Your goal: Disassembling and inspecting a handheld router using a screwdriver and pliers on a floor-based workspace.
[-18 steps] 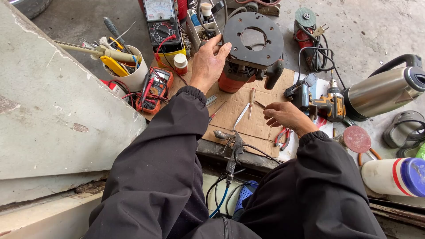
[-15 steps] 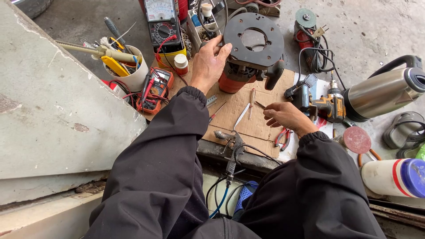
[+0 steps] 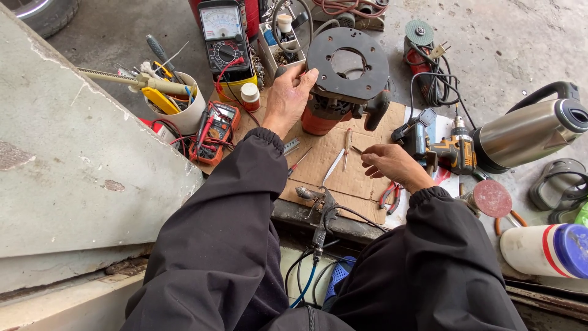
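Observation:
My left hand (image 3: 289, 98) grips the left side of an upside-down power router (image 3: 343, 83), an orange-bodied tool with a black round base plate facing up. It stands on a cardboard sheet (image 3: 331, 171). My right hand (image 3: 387, 164) hovers low over the cardboard, pinching a small dark part between its fingertips. A wooden-handled screwdriver (image 3: 346, 146) and a metal strip (image 3: 332, 167) lie on the cardboard just left of that hand. Red-handled pliers (image 3: 388, 196) lie under my right wrist.
A white cup of tools (image 3: 177, 107), a red multimeter (image 3: 215, 130) and a yellow analog meter (image 3: 222, 43) sit left. A cordless drill (image 3: 452, 152), steel kettle (image 3: 528, 130), grinding disc (image 3: 491, 198) and white jar (image 3: 545, 250) sit right. A concrete slab (image 3: 73, 159) borders the left.
My left hand has shifted slightly right, closer onto the router's body. My right hand stays in place over the cardboard.

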